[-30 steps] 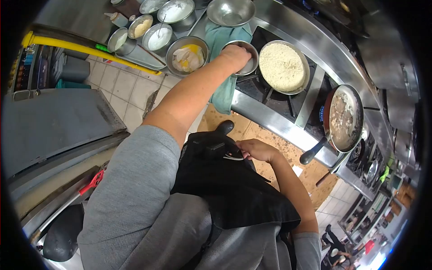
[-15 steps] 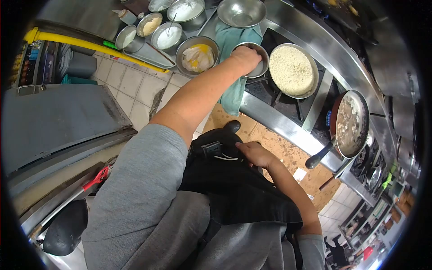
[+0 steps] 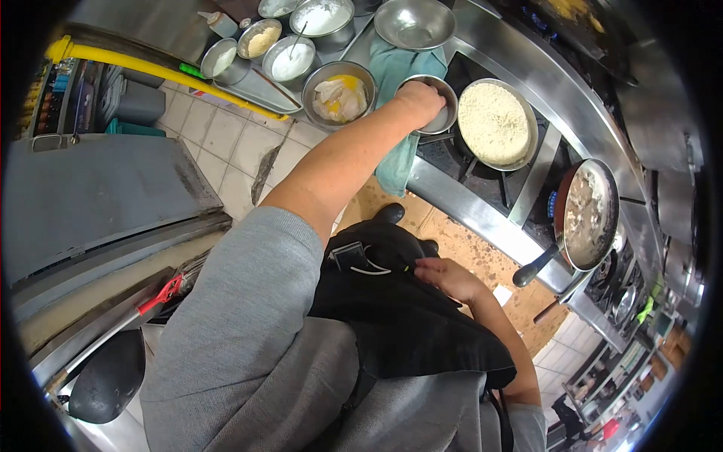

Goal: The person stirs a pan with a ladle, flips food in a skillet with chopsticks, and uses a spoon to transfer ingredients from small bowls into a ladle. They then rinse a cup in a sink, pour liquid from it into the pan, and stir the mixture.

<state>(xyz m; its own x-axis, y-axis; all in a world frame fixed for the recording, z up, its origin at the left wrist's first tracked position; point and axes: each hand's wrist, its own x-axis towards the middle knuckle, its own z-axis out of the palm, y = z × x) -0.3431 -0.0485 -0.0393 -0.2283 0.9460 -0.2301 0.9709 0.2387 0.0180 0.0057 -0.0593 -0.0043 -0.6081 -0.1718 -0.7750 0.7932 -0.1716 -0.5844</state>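
Observation:
My left hand is over a small metal bowl, its fingers curled down inside. Whatever they hold is hidden under the hand. Pale contents show at the bowl's bottom. Beside it, a larger metal bowl contains pale raw meat pieces with yellow egg. On the other side a round pan is filled with pale crumbs. Near my waist, my right hand is low at the edge of the black apron, fingers loosely extended and nothing visible in them.
A green cloth hangs over the stove's front edge. To the right, a frying pan sits over a blue flame, its handle jutting out. Bowls of white powder and an unfilled-looking bowl stand behind. A yellow bar runs at left.
The view has shifted slightly. My left hand stays in the small bowl. My right hand has moved a little right and down along the apron, its fingers drawn in somewhat.

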